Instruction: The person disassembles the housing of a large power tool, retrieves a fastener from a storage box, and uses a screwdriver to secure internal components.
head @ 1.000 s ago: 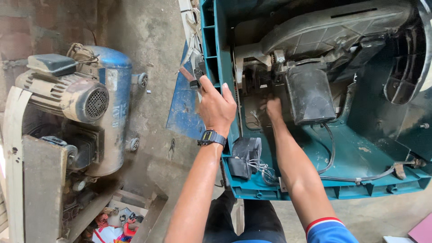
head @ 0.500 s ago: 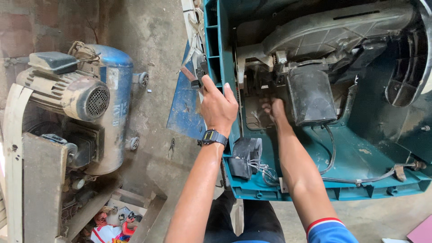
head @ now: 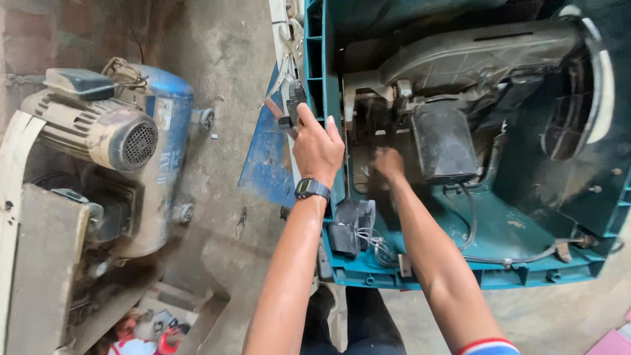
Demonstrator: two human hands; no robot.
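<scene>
Bare concrete floor (head: 230, 164) of a rough workshop, a blue air compressor (head: 131, 144) off to the left. Nearest, a black box trailing thin wires (head: 351, 227) sits on the lower rim of the upturned teal machine housing (head: 526, 230); left hand (head: 318, 148) is closed around a small black handle (head: 292, 108) at the housing's outer wall, apparently steadying it. Right hand (head: 389, 163) reaches inside beside the black motor (head: 444, 141), blurred, grip cannot be told; deeper in, grey guard casting, dusty.
</scene>
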